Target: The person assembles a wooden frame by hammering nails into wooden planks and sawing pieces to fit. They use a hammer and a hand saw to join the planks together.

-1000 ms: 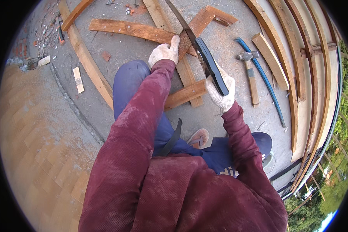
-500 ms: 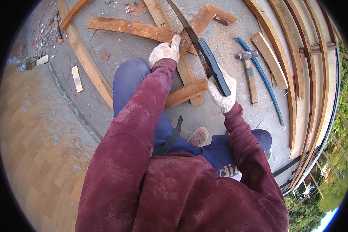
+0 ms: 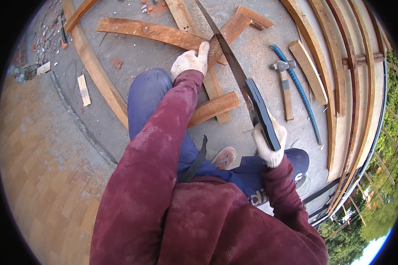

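Note:
My right hand (image 3: 269, 139), in a pale knit glove, is closed around the dark handle of a handsaw (image 3: 236, 73). The saw's long blade runs up and away to the left, crossing beside a wooden piece (image 3: 229, 34). My gloved left hand (image 3: 191, 61) grips the near end of a brown wooden batten (image 3: 152, 33) where it meets that piece, its thumb pointing up along the wood. Under them lies a lighter plank (image 3: 216, 90), with a short wood block (image 3: 216, 107) across its near end. Whether the saw teeth touch the wood I cannot tell.
A hammer (image 3: 285, 86) and a blue ribbed bar (image 3: 298, 84) lie to the right, near a short batten (image 3: 308, 70). Long curved-looking timbers (image 3: 336, 53) line the right side. Another plank (image 3: 95, 66) lies at left. A sandalled foot (image 3: 225, 157) is close below.
My right hand has drawn the saw back toward me and slightly right. The left hand stays on the batten, nearly still.

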Available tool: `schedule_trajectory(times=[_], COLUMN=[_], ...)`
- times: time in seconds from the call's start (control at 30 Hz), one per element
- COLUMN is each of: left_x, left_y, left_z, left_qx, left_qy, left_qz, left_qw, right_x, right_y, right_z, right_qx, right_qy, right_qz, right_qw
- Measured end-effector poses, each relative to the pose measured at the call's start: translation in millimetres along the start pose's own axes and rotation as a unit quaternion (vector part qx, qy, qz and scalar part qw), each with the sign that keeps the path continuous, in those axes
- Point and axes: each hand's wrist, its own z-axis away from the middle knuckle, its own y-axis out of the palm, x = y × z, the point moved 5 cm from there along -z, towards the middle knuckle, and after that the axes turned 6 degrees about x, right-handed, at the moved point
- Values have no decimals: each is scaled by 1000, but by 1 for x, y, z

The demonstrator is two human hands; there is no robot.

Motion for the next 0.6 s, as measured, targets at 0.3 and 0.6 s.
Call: schedule_trajectory(times=[0.3,0.6], left_x=[5,-19], left_y=[-11,0], left_z=[-8,5], left_qx=[-29,-12], left_qy=[6,33], left_qz=[27,0], left_qw=[999,999], right_x=[11,-47], right_y=[-11,33], right_z=[37,-63], right_qx=[27,-52], right_qy=[-14,-208], right_qz=[57,-42], right_qw=[998,976])
